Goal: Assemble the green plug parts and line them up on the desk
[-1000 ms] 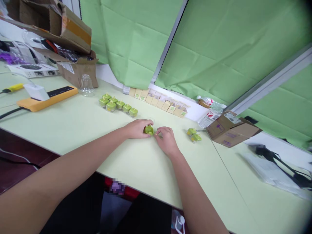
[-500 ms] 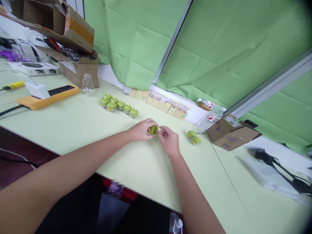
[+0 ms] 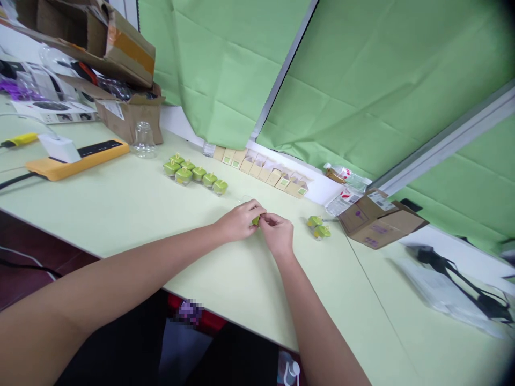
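Note:
Over the middle of the table [image 3: 225, 289], my left hand [image 3: 241, 220] is closed around a small green square lid [image 3: 256, 220], mostly hidden by the fingers. My right hand [image 3: 277, 231] meets it from the other side, its thumb and fingertips pinched at the lid's edge. A faint clear outline shows just behind my left hand; I cannot make out what it is. Beyond lie several small clear boxes with green lids [image 3: 198, 173], grouped to the left. A pair of similar green-lidded boxes [image 3: 318, 227] stands to the right of my right hand.
A row of small tan box shapes [image 3: 261, 170] lines the wall. An orange power strip [image 3: 86, 159], a clear plastic jar [image 3: 144, 140] and cardboard boxes [image 3: 131, 115] are at left. At right are an open carton [image 3: 378, 220], plastic bottles [image 3: 348, 185] and black cables [image 3: 454, 273].
The green lid's hollow side was visible between my hands; now it is turned and mostly covered. My left fingers have closed further over it, and my right fingertips have drawn together at its edge.

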A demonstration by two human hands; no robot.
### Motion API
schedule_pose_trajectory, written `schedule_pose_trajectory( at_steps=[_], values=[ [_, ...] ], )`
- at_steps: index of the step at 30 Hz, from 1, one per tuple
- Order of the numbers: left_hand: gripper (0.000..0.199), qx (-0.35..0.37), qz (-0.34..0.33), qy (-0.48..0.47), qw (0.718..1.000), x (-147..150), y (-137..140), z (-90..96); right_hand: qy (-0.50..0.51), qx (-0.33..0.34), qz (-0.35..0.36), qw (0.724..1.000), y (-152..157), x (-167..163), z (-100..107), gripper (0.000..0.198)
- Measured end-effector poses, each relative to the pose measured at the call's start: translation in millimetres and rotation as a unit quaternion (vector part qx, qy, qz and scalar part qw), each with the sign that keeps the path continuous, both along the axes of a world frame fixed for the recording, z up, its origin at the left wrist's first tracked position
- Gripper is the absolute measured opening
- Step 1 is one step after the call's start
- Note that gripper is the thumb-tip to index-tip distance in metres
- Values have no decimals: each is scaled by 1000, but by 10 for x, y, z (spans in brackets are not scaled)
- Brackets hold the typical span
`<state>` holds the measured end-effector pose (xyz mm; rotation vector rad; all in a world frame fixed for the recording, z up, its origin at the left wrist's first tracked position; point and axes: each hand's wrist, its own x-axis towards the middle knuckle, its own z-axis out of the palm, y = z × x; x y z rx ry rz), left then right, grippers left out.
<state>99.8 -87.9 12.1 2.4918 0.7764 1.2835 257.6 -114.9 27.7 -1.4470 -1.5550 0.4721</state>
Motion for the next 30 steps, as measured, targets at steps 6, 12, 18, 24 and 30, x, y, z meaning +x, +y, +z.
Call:
schedule_pose_trajectory(
  at_steps=[6,12,18,24,30],
  values=[
    [40,17,-3,22,1000,3,23,-35,30,-30,47,998,43,49,-32,16],
    [39,9,-10,2,1000,-3,34,-13,43,-15,56,997,45,31,-33,18],
    [41,2,-3,8,1000,-30,59,-4,47,-37,122,991,67,55,-22,19],
    [42,8,-5,2,1000,-25,78,-12,79,-42,87,992,109,44,-91,20],
    [40,9,1,-5,1000,-34,83,-8,133,-36,64,988,128,29,-125,25]
  ],
)
